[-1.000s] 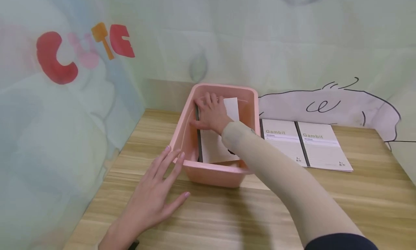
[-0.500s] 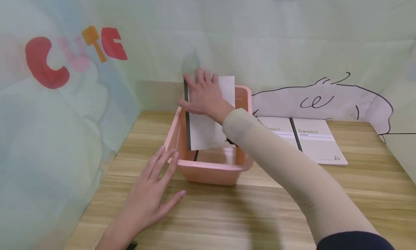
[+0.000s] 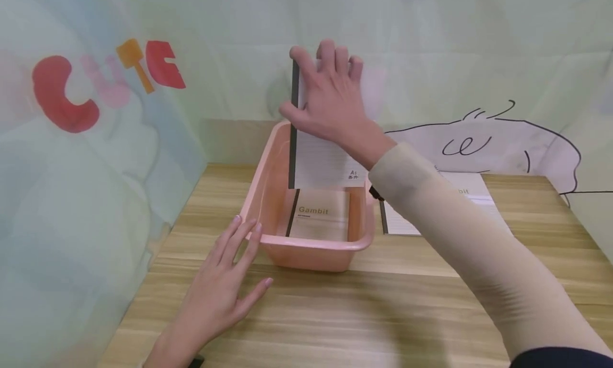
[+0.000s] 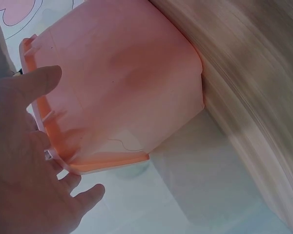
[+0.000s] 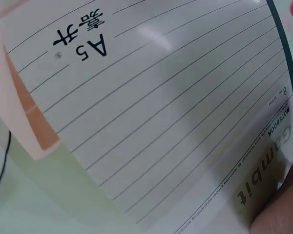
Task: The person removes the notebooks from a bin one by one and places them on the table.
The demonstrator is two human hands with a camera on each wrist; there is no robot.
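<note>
Step, I judge: unloading | from my remote seat, right hand (image 3: 332,99) clamped on notebook (image 3: 323,166) over the 12 o'clock end of the pink bin (image 3: 308,259) | left hand (image 3: 217,283), fingers apart, at its 7 o'clock rim (image 3: 282,241) | next move, I'd say, calls for clearing the rim toward 3 o'clock

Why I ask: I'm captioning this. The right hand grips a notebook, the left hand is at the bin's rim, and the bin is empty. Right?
Not quite: the bin isn't empty. The head view shows a second notebook lying inside. The rest stands.
</note>
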